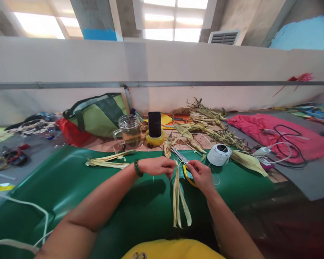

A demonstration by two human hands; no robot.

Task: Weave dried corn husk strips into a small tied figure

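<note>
Strips of husk hang between left hand and right hand.

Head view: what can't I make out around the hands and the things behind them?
All in the head view:
Left hand: its exact pinch, covered by its own fingers.
Husk strips: how their top is fastened, too small to tell.
Scissors: part of the handles, behind the right hand.
Phone: marks on its dark screen, too small.
</note>
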